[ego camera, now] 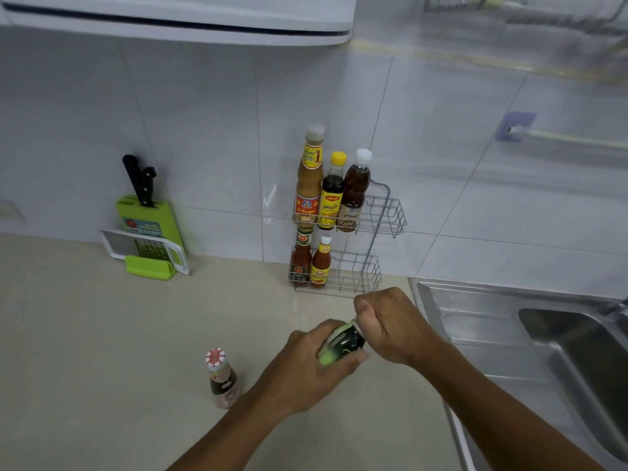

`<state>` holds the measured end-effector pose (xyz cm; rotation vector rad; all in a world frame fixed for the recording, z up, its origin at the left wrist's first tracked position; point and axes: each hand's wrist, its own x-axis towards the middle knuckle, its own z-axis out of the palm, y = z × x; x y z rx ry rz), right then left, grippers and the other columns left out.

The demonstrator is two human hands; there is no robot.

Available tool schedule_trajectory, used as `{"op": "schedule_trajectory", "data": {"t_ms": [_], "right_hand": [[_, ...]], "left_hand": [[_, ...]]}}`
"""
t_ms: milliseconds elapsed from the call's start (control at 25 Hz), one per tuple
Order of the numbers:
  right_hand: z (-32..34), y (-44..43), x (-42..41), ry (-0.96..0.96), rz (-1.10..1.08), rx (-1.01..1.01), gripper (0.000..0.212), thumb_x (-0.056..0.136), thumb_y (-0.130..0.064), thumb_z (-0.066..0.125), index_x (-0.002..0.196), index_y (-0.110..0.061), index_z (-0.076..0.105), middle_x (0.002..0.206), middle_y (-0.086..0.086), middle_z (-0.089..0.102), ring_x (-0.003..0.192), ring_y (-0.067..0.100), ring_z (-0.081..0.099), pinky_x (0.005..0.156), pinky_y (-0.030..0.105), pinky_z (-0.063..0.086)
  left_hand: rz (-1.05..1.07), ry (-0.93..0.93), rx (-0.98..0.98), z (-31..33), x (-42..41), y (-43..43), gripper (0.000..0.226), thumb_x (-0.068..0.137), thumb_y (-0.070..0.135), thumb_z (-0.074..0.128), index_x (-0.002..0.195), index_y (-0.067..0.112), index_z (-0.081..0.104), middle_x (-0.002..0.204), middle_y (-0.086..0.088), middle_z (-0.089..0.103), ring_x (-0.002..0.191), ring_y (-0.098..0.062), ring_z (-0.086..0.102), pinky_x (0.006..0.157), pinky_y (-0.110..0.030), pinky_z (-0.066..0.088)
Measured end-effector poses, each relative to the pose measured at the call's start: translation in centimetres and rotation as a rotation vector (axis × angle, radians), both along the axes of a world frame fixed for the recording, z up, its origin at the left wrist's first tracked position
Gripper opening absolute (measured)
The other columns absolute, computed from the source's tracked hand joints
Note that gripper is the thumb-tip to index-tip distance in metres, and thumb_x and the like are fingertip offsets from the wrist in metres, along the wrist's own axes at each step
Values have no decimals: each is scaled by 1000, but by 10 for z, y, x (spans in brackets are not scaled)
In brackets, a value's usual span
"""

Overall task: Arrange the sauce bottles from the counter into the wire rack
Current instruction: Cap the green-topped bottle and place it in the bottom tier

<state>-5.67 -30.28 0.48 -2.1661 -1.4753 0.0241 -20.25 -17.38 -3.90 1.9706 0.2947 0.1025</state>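
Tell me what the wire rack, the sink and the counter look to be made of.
Wire rack: thin metal rod, silvery and probably chrome-plated or coated, judging by its grey sheen.
Sink: most likely stainless steel, a brushed grey surface with soft reflections.
Counter: pale beige, smooth and slightly glossy; stone, tile or laminate, the look leaves it open.

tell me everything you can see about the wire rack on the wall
The wire rack is a two-tier basket shelf of thin silver-grey metal wire, upright against the white tiled wall, its lower tier by the counter. The upper tier holds three tall bottles at its left, the lower two smaller red-sauce bottles, also left. The right part of both tiers is free. Neither hand touches it.
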Motion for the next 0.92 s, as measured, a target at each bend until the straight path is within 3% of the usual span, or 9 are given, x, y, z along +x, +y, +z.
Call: {"op": "schedule_trajectory", "data": {"t_ms": [80,160,240,360,480,560,680,800,920], "right_hand": [[1,1,1,47,-32,26,38,89,-37,23,54,-26,31,50,-4,35,45,6,31,47,24,24],[0,2,2,59,-75,57,36,88,-38,23,53,-32,26,47,-5,32,44,6,32,47,22,24],[-6,4,8,110,-130,92,38,89,-41,24,52,-33,28,46,-7,33,43,7,34,48,21,25],[-23,4,23,611,-155,206,49,94,-55,45,63,-17,48,53,-3,44,48,10,38,50,25,32],[-44,2,40,1094,45,219,52,94,-55,64,108,-5,66,75,20,66,58,23,58,51,28,45],[-54,9,55,1095,24,266,45,93,-51,69,107,-9,74,80,19,72,64,26,66,55,30,50],[-65,30,89,941,-301,426,41,82,-57,78,91,-17,80,77,12,77,65,28,73,60,37,55],[-83,53,125,769,-561,477,28,79,-50,81,87,-23,79,78,5,79,75,28,78,67,37,61],[-104,82,157,545,-671,297,17,81,-47,80,83,-32,72,76,-7,75,76,15,71,64,23,52]], "left_hand": [[5,-22,-52,0,5,-3,43,74,81,60,107,53,58,78,24,67,61,-2,64,47,-24,53],[81,-58,171,0,8,-6,50,68,90,48,109,62,49,85,41,60,84,15,58,52,-17,52],[124,-95,272,-3,13,-5,58,65,93,45,113,60,45,83,40,60,90,18,53,57,-19,52],[0,-26,-165,-2,36,9,49,71,80,64,106,46,62,78,4,73,55,-7,63,47,-34,54],[-97,45,-445,-1,65,30,57,76,71,69,117,34,55,86,-14,78,55,-27,68,44,-28,50],[-60,77,-478,-7,87,41,72,71,75,70,120,26,48,95,-15,78,71,-30,75,50,-32,56],[200,172,-354,-29,124,74,71,79,79,53,123,23,52,115,-6,71,102,-23,71,86,-45,61],[395,328,-173,-57,150,119,36,97,33,51,131,20,51,128,-11,63,111,-27,62,98,-41,53],[430,410,-134,-82,171,150,51,96,12,48,147,14,41,146,-15,52,124,-31,54,95,-33,46]]}}
